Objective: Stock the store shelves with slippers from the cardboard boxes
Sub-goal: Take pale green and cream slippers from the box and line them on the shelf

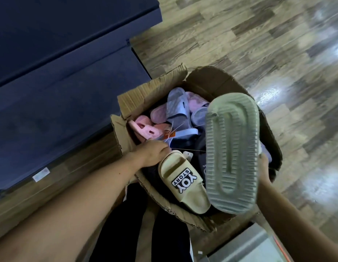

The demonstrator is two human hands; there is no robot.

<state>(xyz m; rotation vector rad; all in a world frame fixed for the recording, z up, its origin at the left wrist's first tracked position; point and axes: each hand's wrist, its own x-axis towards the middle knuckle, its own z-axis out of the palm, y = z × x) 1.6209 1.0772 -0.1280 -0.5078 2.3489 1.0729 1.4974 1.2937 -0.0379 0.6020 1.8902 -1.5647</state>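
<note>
Mid-frame, the left hand (154, 153) grips the beige slipper (183, 186) by one end over the cardboard box (137, 95). The right hand (263, 163) holds a grey-green slipper (232, 152) sole-up, likely lifting both out for the dark shelves (50, 82) at upper left.

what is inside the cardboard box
Pink slippers and lilac slippers. The beige slipper in the left hand and sole-up slipper in the right hand hide the rest.

The upturned grey-green slipper (232, 152) and the beige slipper (183, 188) cover the near half of the cardboard box (130, 103); its far half lies open above piled slippers (176, 108). Dark shelving (60, 82) crowds the box's left; bare floor (268, 44) lies to its right.
</note>
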